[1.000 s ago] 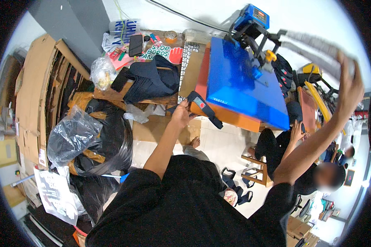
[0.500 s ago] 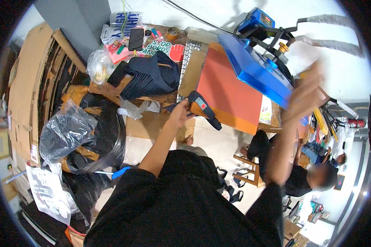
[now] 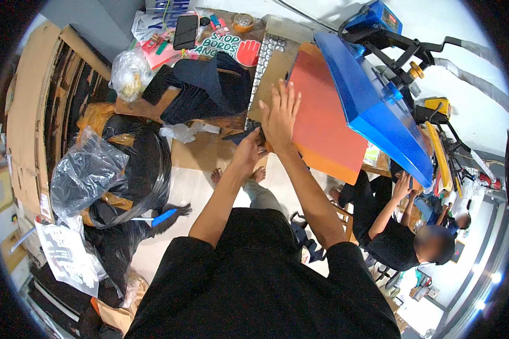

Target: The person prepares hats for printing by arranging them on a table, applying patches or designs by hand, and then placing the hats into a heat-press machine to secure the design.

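Note:
My left hand (image 3: 247, 153) is closed on a dark navy fabric piece (image 3: 238, 137) at the near left corner of the heat press. Most of that piece is hidden behind my hands. My right hand (image 3: 281, 116) lies flat with its fingers stretched out, over the left edge of the press's orange-red lower pad (image 3: 328, 118). Whether it touches the fabric cannot be made out. Above and to the right, the blue upper plate (image 3: 373, 107) is raised and tilted. A stack of folded navy fabric pieces (image 3: 201, 90) rests on the wooden table to the left.
A phone (image 3: 185, 32), a tape roll (image 3: 242, 22) and a printed sticker sheet with a red hand (image 3: 226, 50) lie at the back. Black plastic bags (image 3: 138, 169) and cardboard sheets (image 3: 31, 113) fill the left. A seated person (image 3: 393, 237) works at the right, beside a yellow press (image 3: 438, 152).
My right hand has come down from the raised plate to the pad's left edge, beside my left hand. The patched fabric piece, plainly visible before, is now mostly covered.

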{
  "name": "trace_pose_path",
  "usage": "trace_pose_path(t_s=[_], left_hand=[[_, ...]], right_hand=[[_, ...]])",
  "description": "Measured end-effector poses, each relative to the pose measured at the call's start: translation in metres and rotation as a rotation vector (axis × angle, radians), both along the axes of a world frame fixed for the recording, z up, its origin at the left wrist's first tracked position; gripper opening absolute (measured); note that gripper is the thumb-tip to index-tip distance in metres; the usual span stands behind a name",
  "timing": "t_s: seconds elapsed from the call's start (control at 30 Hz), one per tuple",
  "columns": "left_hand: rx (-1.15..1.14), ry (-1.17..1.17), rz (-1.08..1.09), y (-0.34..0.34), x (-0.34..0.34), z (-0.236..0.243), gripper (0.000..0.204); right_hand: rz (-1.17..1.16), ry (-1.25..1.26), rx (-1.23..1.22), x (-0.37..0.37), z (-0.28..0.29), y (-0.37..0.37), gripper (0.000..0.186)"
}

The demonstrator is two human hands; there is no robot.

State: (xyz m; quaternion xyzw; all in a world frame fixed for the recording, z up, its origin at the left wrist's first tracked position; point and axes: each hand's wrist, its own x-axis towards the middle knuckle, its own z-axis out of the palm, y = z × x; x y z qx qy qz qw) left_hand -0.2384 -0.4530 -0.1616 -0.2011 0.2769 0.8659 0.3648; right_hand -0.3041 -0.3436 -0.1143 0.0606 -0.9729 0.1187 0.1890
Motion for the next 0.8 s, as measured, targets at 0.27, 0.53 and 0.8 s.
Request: trace_pose_path(t_s=[0.27, 0.53, 0.8], left_hand=[[-0.028, 0.016, -0.033, 0.025, -0.005, -0.016, 0.035], [-0.159, 0.003, -0.01, 0.012, 0.005, 0.001, 0.032], [-0.194, 0.039, 0.076, 0.006, 0.018, -0.02, 0.041]], right_hand=[[-0.087, -0.425, -0.764, 0.003, 0.03, 0.036, 0.066], [-0.196, -0.37, -0.6, 0.132, 0.103, 0.033, 0.016], [-0.066, -0.157, -0.294, 0.107, 0.047, 0.017, 0.018]])
